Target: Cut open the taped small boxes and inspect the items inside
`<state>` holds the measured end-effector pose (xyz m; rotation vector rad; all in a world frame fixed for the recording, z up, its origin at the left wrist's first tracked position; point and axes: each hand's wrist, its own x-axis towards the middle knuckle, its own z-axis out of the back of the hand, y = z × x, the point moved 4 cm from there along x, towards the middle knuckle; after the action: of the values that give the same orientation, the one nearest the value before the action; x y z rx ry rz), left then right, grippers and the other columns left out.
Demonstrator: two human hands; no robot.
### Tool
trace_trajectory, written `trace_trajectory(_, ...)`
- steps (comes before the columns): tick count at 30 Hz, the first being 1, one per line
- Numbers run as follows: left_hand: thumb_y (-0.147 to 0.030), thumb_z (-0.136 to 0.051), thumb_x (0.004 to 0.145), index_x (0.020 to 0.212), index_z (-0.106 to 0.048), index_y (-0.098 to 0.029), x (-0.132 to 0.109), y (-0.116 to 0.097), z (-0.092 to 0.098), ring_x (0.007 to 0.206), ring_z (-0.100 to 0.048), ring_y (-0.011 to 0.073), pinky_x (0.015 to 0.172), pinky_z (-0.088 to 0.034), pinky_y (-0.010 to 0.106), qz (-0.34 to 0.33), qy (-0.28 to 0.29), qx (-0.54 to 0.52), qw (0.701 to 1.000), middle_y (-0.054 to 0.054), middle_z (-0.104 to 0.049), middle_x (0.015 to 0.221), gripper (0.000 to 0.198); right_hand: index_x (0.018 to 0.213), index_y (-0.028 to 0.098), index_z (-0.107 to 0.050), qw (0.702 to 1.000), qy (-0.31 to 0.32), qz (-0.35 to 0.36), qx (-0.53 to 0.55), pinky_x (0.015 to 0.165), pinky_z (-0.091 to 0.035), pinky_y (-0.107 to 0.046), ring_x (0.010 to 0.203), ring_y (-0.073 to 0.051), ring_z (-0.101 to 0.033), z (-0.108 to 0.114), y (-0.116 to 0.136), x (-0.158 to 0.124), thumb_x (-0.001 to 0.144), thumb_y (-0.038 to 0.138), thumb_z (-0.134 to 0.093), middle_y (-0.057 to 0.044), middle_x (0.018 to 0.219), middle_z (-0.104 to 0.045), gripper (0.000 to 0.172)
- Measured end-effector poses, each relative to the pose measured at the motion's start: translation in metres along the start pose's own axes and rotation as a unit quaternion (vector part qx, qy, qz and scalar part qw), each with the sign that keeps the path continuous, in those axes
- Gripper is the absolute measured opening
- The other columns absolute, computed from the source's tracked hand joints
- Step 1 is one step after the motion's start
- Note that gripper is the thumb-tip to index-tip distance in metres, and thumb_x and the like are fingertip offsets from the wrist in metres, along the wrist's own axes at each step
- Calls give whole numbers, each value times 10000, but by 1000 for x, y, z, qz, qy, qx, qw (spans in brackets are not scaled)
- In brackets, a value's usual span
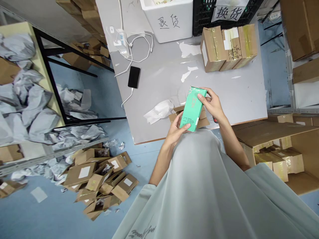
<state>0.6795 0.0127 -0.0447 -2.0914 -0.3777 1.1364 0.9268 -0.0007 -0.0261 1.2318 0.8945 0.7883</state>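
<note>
A flat green box (193, 108) with printed text is held tilted above the near edge of the table. My left hand (177, 130) grips its lower left end, thumb on the printed face. At its upper right side, my right hand (211, 103) closes on it with the thumb across the front. Beneath the green box sits an open brown cardboard carton (203, 120), mostly covered by the box and my hands. Just left of the carton lies a crumpled white wrapper (159, 111). A small red and black object (215, 120) shows partly by my right wrist.
On the grey table (159, 76) stand a white bin (169, 26), a black crate (199, 16) and taped cartons (228, 48). A phone (134, 77) and power strip (121, 43) with cables lie left. Discarded boxes (99, 179) cover the floor; a large carton (279, 132) stands right.
</note>
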Motion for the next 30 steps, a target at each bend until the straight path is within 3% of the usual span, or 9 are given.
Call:
trace_trajectory(3,-466,-1105,723,1595,-674,-351,2,-1,3,1365,-762,356,983,-732,422,6,1,-36,999,101,-692,1645,980,1411,342,-730,1000,19,-2,18,1005,-725,-461,1232,-313,-784,4,4,0,947,910,-748,-74,1498,-744,734)
trace_trajectory(8,-497,-1078,780,1415,-744,-222,4,3,2,1190,-847,354,1014,-740,495,57,67,-131,988,127,-851,1313,769,1519,413,-661,999,30,5,45,1102,-708,-510,1445,-327,-692,9,13,-2,970,962,-653,-59,1583,-710,776)
trace_trajectory(13,-385,-965,915,1379,-737,-206,2,8,2,1235,-845,353,1065,-725,510,111,78,-195,971,122,-865,1281,548,1681,456,-527,997,27,5,67,1211,-644,-630,1462,-353,-686,3,12,-3,964,940,-687,-71,1558,-713,880)
trace_trajectory(16,-373,-912,962,1373,-741,-190,-1,6,2,1259,-839,360,1086,-716,527,126,87,-195,969,130,-864,1285,482,1658,438,-551,997,31,10,65,1239,-620,-629,1446,-347,-686,1,8,-3,972,931,-683,-65,1529,-720,855)
trace_trajectory(18,-369,-932,942,1405,-742,-187,-2,1,1,1273,-831,358,1101,-708,526,112,96,-171,974,142,-849,1345,533,1555,392,-633,998,22,15,57,1241,-619,-576,1430,-340,-686,2,6,-3,952,919,-725,-68,1498,-728,806)
trace_trajectory(22,-359,-1029,849,1615,-651,-303,2,-3,0,1264,-827,311,1122,-696,492,68,72,-97,990,109,-777,1526,855,1370,347,-704,999,-4,11,33,1166,-650,-491,1342,-325,-721,2,3,-4,876,921,-815,-63,1405,-739,766)
trace_trajectory(27,-451,-1074,790,1703,-569,-389,6,3,-3,1291,-811,340,1071,-713,494,37,31,-49,998,108,-740,1588,1045,1387,359,-706,1000,3,-20,20,1068,-685,-482,1227,-325,-771,-2,3,-7,834,974,-802,-81,1443,-726,833)
trace_trajectory(30,-466,-1067,792,1695,-580,-378,4,4,-3,1289,-810,349,1040,-724,483,26,21,-42,999,105,-751,1571,1030,1431,360,-698,1000,12,-15,13,1078,-680,-476,1301,-336,-754,-2,4,-8,864,969,-775,-91,1517,-707,836)
